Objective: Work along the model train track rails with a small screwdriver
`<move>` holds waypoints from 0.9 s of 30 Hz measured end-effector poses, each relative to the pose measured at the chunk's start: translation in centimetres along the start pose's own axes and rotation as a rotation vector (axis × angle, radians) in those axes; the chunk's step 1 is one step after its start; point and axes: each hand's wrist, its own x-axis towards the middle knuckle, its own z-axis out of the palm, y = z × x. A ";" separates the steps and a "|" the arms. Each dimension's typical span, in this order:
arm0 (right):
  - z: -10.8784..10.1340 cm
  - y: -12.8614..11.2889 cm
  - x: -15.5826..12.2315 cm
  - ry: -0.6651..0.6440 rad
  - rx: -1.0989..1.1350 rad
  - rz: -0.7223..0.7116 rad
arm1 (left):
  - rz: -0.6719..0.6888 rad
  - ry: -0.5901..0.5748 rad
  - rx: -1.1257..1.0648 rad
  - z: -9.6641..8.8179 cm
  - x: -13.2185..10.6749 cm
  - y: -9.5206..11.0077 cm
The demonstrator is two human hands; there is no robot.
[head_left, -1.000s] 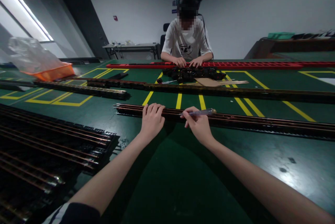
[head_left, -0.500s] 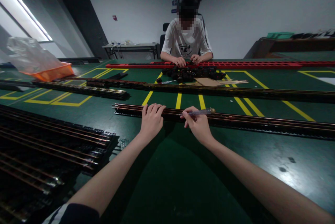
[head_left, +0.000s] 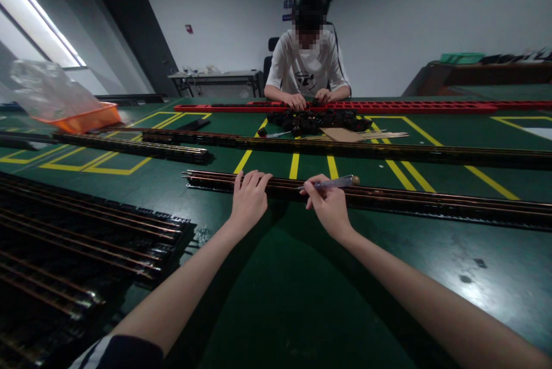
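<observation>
A long dark rail with copper strips (head_left: 409, 201) lies across the green table (head_left: 302, 288) in front of me. My left hand (head_left: 249, 198) rests on it near its left end, fingers laid over the top edge. My right hand (head_left: 328, 206) is closed on a clear-handled screwdriver (head_left: 334, 183), whose tip points left at the rail just beside my left hand's fingers.
A stack of similar rails (head_left: 86, 242) fills the near left. More long rails (head_left: 345, 149) cross the table farther back. Opposite, a person in a white shirt (head_left: 307, 64) works at a red rail (head_left: 388, 107) beside a pile of black parts (head_left: 317, 120). An orange bin (head_left: 81, 119) stands far left.
The rail has slid slightly to the left under my hands. My hands and the screwdriver have shifted a little up with it.
</observation>
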 end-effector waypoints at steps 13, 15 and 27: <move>-0.1 0.0 0.1 -0.061 0.015 0.020 | -0.012 0.007 0.007 -0.2 0.0 0.2; -0.1 0.0 0.1 -0.066 0.014 0.014 | -0.018 0.005 0.010 -0.2 0.0 0.2; -0.1 0.0 0.1 -0.061 0.005 0.013 | -0.042 -0.008 -0.024 -0.2 0.2 0.2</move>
